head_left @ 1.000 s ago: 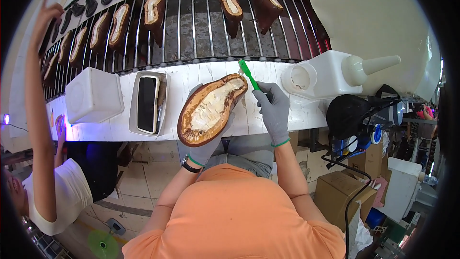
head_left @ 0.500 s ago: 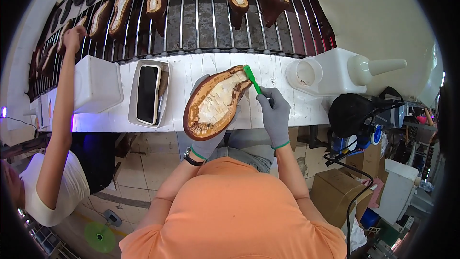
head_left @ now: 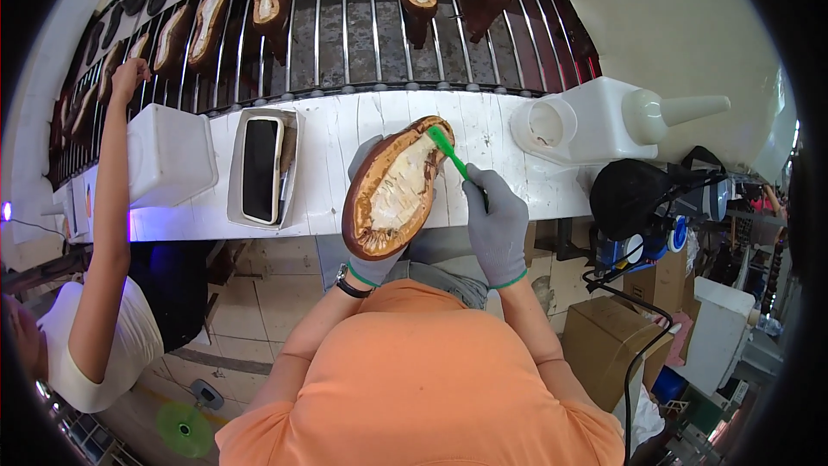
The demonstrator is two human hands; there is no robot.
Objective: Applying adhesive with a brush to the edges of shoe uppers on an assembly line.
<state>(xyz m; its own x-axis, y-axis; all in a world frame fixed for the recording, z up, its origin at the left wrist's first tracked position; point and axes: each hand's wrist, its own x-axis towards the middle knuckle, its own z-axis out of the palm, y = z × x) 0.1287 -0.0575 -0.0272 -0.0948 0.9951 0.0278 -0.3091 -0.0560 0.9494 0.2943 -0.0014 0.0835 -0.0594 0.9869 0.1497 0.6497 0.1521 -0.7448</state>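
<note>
A brown shoe upper [head_left: 392,198] is turned bottom up before me, its tan folded rim framing a pale whitish middle. My left hand [head_left: 368,266], in a grey glove, grips it from beneath and behind; most of those fingers are hidden by the upper. The gloved right hand [head_left: 498,223] is closed around a green brush [head_left: 452,152] shaped like a toothbrush. Its head touches the rim near the narrow far end of the upper.
A conveyor of metal rods [head_left: 345,26] carrying several similar uppers runs beyond the white table [head_left: 336,121]. A boxed phone [head_left: 262,171] and white container [head_left: 172,155] stand left, a cup [head_left: 543,123] and white jug [head_left: 595,121] right. A co-worker's arm [head_left: 108,207] reaches toward the conveyor.
The upper has turned more upright and shifted slightly right. The brush head has moved a little left and nearer along the rim. Uppers on the conveyor have shifted left.
</note>
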